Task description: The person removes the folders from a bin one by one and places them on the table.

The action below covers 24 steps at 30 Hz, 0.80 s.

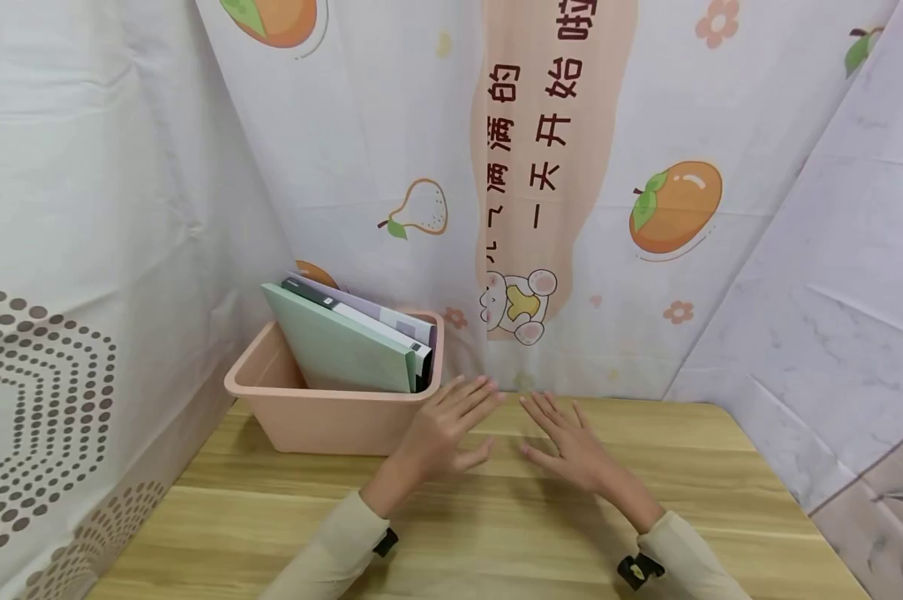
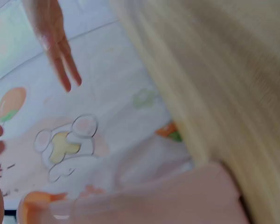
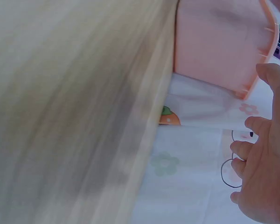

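Note:
Both hands hover over the wooden table with fingers spread and nothing held. My left hand [image 1: 445, 432] is just right of a pink plastic bin [image 1: 331, 421], overlapping its right front corner in the head view. Facing it across a small gap is my right hand [image 1: 571, 450], fingers pointing forward and inward. Inside the bin lean a mint green folder [image 1: 346, 346], a black and white binder [image 1: 379, 327] and a lavender folder [image 1: 391, 315]. In the right wrist view, the bin's end wall [image 3: 219, 42] stands beyond the right hand [image 3: 266, 154].
The wood-grain table [image 1: 481, 533] runs back to a hanging cloth [image 1: 436, 108] printed with fruit, flowers and characters. White cloths hang at the left [image 1: 121, 208] and right [image 1: 856, 275] sides. A dark strap [image 1: 639, 571] sits at the right cuff, another [image 1: 385, 542] at the left.

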Motion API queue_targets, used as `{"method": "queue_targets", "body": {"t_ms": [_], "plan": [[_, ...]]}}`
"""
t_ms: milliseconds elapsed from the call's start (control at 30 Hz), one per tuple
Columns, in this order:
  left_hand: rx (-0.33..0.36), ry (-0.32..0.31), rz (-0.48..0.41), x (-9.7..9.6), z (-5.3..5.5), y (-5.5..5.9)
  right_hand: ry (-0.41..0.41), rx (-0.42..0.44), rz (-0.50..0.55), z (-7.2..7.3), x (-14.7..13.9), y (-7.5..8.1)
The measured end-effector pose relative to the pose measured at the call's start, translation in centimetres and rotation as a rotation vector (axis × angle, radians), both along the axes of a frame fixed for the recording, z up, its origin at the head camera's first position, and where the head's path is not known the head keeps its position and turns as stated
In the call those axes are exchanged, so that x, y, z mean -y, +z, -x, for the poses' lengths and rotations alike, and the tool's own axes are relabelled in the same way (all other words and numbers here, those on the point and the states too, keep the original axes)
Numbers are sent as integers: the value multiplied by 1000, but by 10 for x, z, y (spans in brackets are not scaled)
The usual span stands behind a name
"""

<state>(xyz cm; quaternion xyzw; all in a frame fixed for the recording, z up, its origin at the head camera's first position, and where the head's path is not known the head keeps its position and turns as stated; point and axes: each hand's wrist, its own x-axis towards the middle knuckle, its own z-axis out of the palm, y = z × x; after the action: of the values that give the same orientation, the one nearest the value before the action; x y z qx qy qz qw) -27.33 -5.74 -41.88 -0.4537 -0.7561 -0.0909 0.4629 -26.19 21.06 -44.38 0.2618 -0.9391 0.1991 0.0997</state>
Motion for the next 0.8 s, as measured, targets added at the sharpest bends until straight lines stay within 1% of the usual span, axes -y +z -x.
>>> {"method": "queue_targets", "body": {"t_ms": [167, 233, 300, 367, 467, 567, 700, 800], "plan": [[-297, -25, -182, 15, 5, 18, -13, -4, 23, 4, 1, 8], [-387, -27, -265, 22, 8, 22, -17, -1, 28, 5, 2, 11], [-467, -24, -339, 30, 12, 24, -20, 4, 32, 5, 2, 16], [-519, 1, -399, 38, 17, 22, -21, 10, 31, 6, 4, 19], [-578, 34, -462, 53, 24, 19, -20, 22, 36, 7, 7, 26], [-605, 75, -478, 67, 30, 14, -18, 24, 38, 10, 12, 33], [-600, 114, -453, 83, 36, 6, -11, 12, 46, 15, 19, 45], [-581, 125, -436, 92, 40, 1, 7, 1, 67, 18, 25, 58]]}}
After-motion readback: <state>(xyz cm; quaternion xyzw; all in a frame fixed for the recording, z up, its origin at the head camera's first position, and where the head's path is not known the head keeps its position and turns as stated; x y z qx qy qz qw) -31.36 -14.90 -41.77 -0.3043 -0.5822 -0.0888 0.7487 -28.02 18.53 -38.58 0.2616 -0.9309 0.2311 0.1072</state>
